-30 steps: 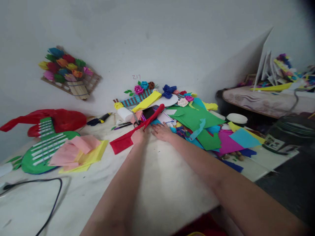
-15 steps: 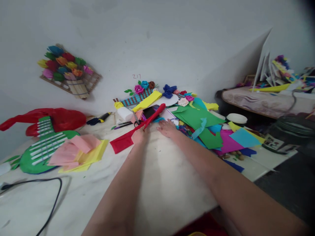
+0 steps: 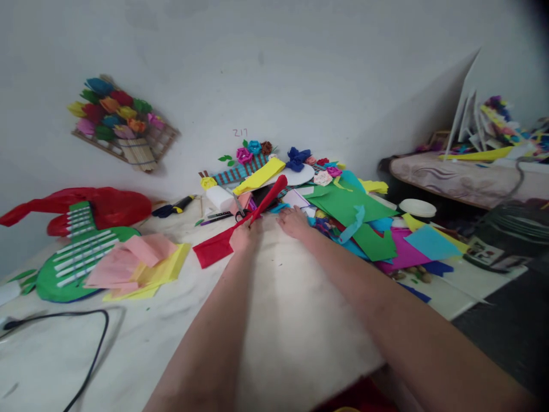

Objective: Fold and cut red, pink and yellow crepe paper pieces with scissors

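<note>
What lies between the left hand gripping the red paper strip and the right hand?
Head view: only bare white table between the left hand, shut on the red paper strip, and the right hand resting flat.

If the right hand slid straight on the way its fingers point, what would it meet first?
Most likely a cyan scrap just beyond the right hand, then the red strip that the left hand holds; depth is unclear.
</note>
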{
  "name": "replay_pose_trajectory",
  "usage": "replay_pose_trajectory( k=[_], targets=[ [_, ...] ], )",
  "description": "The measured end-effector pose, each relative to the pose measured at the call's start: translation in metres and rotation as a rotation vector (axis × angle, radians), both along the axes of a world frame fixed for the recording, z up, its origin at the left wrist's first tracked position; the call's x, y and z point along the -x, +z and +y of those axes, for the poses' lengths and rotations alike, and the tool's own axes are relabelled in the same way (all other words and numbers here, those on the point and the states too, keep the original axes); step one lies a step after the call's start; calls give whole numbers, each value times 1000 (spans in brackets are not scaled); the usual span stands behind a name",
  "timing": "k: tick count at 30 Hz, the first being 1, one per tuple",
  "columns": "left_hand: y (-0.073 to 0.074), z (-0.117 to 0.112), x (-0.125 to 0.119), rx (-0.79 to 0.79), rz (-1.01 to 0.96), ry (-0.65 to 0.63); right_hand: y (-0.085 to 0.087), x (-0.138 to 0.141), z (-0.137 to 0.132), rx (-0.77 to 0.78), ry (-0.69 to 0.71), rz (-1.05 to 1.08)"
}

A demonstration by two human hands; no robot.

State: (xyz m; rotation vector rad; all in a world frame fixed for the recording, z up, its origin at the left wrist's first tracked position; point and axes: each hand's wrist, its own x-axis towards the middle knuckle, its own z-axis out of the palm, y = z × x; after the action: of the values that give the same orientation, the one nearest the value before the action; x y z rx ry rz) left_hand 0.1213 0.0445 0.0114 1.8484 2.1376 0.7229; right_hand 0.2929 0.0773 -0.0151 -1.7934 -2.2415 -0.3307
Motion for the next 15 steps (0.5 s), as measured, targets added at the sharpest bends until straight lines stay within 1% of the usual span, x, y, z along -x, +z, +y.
replay_pose_trajectory(
  k=[4,6,7,9,11,15],
  targets=[
    [1,0,2,12,-48,-6,4,19,-7,-63,209,-19],
    [-1,1,2,6,-51,-2,6,28,-7,-43,296,-38],
    [-2,1,2,0,-51,1,6,31,-7,-24,315,-43],
    [-3,2,2,-11,-44,0,6,34,-3,19,296,-36],
    [-5,3,2,-23,-31,-6,6,34,0,45,242,-21],
    [-6,3,1,-61,0,-41,3,32,2,34,180,-3]
  ],
)
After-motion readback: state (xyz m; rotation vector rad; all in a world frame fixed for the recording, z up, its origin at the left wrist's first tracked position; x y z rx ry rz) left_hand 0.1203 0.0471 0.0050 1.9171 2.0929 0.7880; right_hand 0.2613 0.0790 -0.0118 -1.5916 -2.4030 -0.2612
